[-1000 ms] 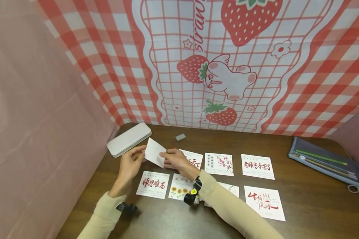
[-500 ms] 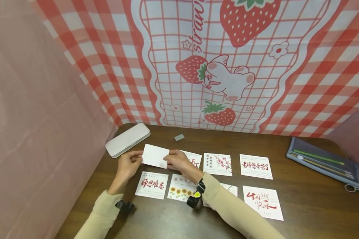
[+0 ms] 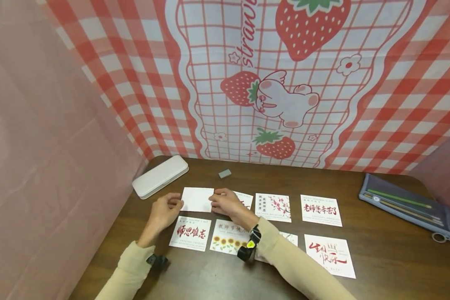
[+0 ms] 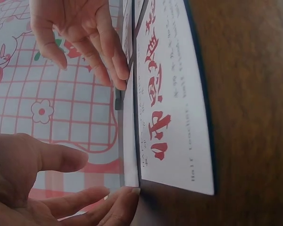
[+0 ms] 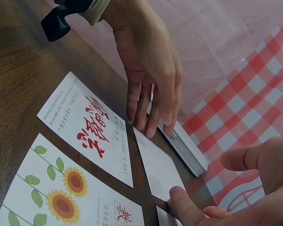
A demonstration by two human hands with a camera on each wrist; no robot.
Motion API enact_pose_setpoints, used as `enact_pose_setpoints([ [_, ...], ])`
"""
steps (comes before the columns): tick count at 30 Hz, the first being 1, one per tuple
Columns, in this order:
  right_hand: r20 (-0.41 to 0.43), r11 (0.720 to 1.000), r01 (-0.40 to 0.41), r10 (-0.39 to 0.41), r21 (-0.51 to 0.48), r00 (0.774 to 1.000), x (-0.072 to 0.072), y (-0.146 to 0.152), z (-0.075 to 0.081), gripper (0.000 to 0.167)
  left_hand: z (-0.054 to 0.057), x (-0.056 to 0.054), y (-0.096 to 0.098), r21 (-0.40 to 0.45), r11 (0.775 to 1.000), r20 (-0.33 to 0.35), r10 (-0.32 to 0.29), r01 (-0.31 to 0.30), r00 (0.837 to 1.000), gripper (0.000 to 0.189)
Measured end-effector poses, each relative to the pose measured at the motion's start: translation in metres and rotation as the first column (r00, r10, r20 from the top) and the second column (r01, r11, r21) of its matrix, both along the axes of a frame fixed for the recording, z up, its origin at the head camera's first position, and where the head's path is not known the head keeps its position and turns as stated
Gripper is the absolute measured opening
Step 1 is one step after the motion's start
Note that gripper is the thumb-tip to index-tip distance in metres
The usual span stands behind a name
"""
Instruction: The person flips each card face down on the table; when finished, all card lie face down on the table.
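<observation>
A blank white card point(image 3: 197, 199) lies flat on the wooden table in the back row of cards. My left hand point(image 3: 166, 211) has its fingertips at the card's left edge, thumb held apart from the fingers in the left wrist view. At the opposite edge are the fingertips of my right hand point(image 3: 225, 203), loosely extended, with its thumb raised in the right wrist view. Just in front lie a card with red characters point(image 3: 190, 233) and a sunflower card point(image 5: 63, 202). Behind my right hand, another red-lettered card point(image 3: 244, 199) is partly covered.
A white case point(image 3: 160, 176) and a small grey block point(image 3: 225, 173) lie at the back. Rightward are a plum-blossom card point(image 3: 273, 207), two red-lettered cards, and a dark pencil pouch point(image 3: 405, 208). My right forearm covers part of another card point(image 3: 290, 238). A strawberry-print cloth point(image 3: 247, 137) hangs behind.
The blank card, earlier held tilted above the table in both hands, has been lowered and straightened flat on the table. Both hands have loosened from it, fingertips staying at its edges.
</observation>
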State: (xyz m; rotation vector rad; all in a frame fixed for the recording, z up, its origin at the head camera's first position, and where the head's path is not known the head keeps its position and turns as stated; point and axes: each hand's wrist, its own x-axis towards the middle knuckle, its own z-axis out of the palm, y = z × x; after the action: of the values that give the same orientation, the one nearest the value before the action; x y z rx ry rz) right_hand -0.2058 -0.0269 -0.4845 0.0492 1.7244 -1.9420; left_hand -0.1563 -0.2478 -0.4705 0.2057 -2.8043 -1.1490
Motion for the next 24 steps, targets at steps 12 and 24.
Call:
enact_pose_setpoints([
  [12,0.014,1.0,0.003,-0.003,-0.017,1.0,0.002,0.015,0.006,0.055,-0.001,0.0,0.003,0.006,1.0,-0.01,-0.01,0.01,1.0,0.037],
  [24,-0.04,1.0,-0.008,0.006,-0.031,0.999,0.006,0.06,0.02,0.053,0.003,-0.005,0.036,0.103,0.989,-0.072,-0.101,0.108,0.992,0.035],
])
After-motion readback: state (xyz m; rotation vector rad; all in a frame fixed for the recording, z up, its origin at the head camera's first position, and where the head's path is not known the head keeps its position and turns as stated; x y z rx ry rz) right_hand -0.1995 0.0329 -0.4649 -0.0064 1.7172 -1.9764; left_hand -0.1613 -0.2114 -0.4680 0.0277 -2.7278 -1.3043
